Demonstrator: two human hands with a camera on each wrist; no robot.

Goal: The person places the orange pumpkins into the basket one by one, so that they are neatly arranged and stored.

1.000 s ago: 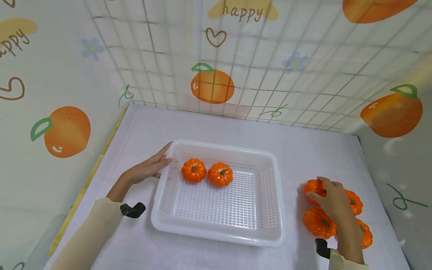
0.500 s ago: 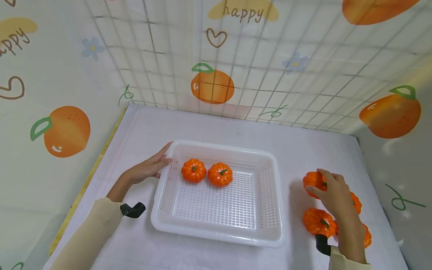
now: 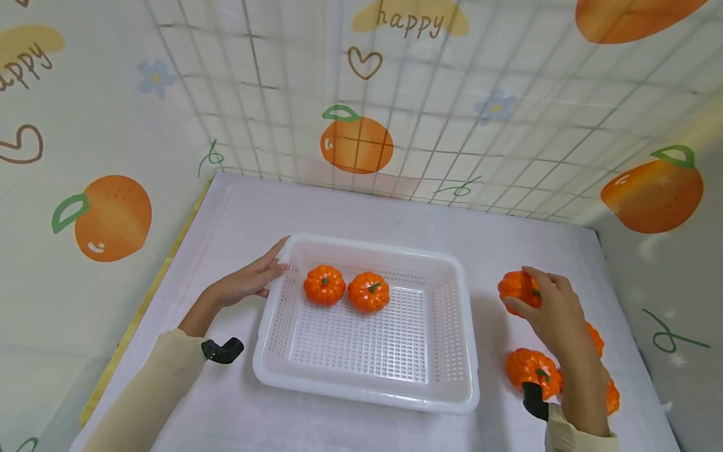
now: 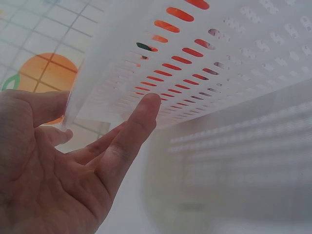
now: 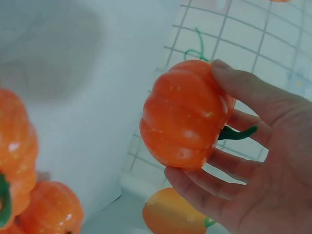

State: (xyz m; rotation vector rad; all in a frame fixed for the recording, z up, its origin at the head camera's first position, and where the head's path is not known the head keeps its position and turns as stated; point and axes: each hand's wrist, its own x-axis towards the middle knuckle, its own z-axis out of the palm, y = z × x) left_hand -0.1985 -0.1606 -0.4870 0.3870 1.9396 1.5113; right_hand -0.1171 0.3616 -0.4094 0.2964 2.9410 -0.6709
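My right hand (image 3: 556, 314) holds a small shiny orange pumpkin (image 3: 516, 293) above the table, right of the basket. In the right wrist view, thumb and fingers grip this pumpkin (image 5: 183, 117), whose green stem points toward the palm. My left hand (image 3: 245, 282) touches the left end of a white perforated plastic basket (image 3: 367, 395). The left wrist view has the fingers (image 4: 129, 141) fairly straight against its outer wall (image 4: 195, 73). Two pumpkins, a left one (image 3: 324, 285) and a right one (image 3: 369, 292), lie side by side inside the basket, near its far left.
More pumpkins lie on the white-covered table at the right: a near one (image 3: 533, 371), with others (image 3: 612, 398) partly hidden by my right forearm. A printed backdrop with a grid (image 3: 418, 125) rises behind the table. A yellow strip (image 3: 147, 307) runs along the left edge.
My right hand has lifted one pumpkin off the table group and moved it upward and slightly left. The left hand and the basket have stayed in place.
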